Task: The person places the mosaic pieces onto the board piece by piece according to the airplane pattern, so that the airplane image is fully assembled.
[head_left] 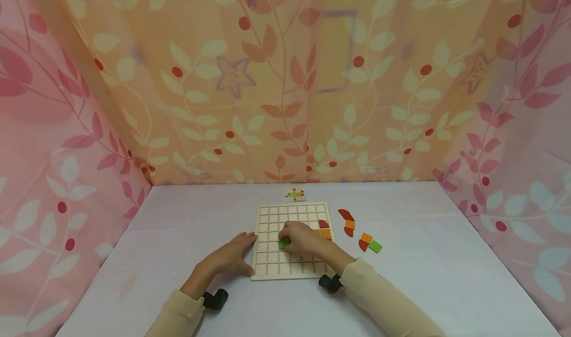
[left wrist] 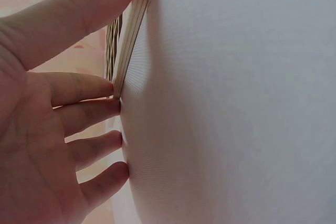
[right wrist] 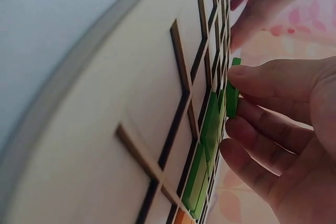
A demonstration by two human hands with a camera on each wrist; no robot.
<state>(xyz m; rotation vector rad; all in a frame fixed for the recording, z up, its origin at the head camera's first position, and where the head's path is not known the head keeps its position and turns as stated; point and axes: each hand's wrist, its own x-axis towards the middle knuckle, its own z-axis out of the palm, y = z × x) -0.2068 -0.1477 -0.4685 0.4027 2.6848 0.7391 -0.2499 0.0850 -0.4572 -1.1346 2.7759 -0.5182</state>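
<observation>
A pale wooden grid board [head_left: 272, 270] lies on the white table. Above its cells my right hand [head_left: 303, 239] pinches a green tile [right wrist: 234, 98] between thumb and fingers. Below that tile, in the right wrist view, more green tiles [right wrist: 196, 179] sit in the grid beside an orange one [right wrist: 184, 216]. A red rounded tile [head_left: 323, 224] and orange tiles [head_left: 326, 233] show in the board's right part; my right hand hides some of the middle. My left hand [head_left: 227, 256] rests at the board's left edge, fingers extended, thumb [left wrist: 79, 19] against the rim.
Right of the board lie loose tiles: red rounded ones [head_left: 344, 214], orange squares [head_left: 366, 238] and a green one [head_left: 375, 247]. Behind the board is a small pattern card [head_left: 295, 194]. Patterned cloth [head_left: 285, 104] walls in the back and sides.
</observation>
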